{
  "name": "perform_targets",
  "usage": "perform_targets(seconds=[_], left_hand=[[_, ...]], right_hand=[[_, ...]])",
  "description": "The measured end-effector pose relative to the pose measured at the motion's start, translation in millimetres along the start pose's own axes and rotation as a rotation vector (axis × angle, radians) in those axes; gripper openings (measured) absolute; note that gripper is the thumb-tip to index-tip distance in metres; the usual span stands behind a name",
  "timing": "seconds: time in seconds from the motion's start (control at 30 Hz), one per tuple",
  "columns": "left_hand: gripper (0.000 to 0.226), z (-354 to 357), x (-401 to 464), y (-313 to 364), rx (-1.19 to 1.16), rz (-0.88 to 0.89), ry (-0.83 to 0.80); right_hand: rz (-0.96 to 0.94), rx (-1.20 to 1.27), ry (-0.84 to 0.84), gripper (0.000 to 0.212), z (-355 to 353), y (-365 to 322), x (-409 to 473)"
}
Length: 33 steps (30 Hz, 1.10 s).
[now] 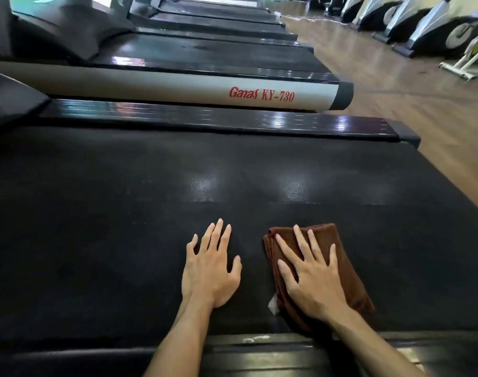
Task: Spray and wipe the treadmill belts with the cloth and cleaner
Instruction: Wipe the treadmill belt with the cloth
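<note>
Folded brown cloth flat on treadmill belt, pinned under right hand, fingers spread. Left hand just beside, flat, fingers straight. Pale tag at cloth edge, possibly a label.

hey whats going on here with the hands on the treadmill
A person is wiping a treadmill belt in a gym. Their right hand presses flat, fingers spread, on a folded brown cloth lying on the belt. The left hand rests open and flat on the bare belt beside it, holding nothing. No spray bottle is in view. More treadmills line up beyond, the nearest side rail marked Ganas KY-730.
</note>
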<state>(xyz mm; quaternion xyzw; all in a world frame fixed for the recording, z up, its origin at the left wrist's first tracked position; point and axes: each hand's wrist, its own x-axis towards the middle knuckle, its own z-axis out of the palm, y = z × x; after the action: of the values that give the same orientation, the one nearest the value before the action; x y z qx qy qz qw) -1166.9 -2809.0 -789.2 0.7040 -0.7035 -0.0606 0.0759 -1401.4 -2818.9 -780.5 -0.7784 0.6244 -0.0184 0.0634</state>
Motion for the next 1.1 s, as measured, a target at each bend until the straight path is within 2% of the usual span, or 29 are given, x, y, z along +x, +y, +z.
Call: perform_targets(seconds=[0.2,0.37,0.43,0.57,0.73,0.9,1.1], left_hand=[[0.084,-2.1,1.6,0.6,-0.001,-0.010,-0.020],[0.073,-5.9,-0.7,1.5,-0.020,-0.013,-0.030],[0.073,-11.2,-2.7,3.4,-0.065,-0.030,-0.028],[0.073,-15.9,17.3,15.7,-0.138,-0.063,0.096],[0.069,-6.0,59.1,51.8,-0.127,0.026,0.062],[0.068,6.7,61.7,97.8,-0.173,0.014,0.063],[0.068,13.4,5.4,150.2,-0.189,-0.027,0.082]], right_hand=[[0.084,-0.028,0.007,0.065,-0.8,-6.3,6.4],[0.145,0.020,-0.036,0.057,-9.6,-11.1,21.6],[0.123,0.039,-0.042,0.057,-14.0,-8.2,32.4],[0.039,0.030,-0.013,0.057,-13.7,17.1,69.8],[0.053,0.042,0.014,0.058,-16.9,54.8,106.0],[0.025,0.066,0.009,0.059,-22.6,85.4,88.0],[0.061,0.068,0.013,0.059,-26.8,132.9,20.2]])
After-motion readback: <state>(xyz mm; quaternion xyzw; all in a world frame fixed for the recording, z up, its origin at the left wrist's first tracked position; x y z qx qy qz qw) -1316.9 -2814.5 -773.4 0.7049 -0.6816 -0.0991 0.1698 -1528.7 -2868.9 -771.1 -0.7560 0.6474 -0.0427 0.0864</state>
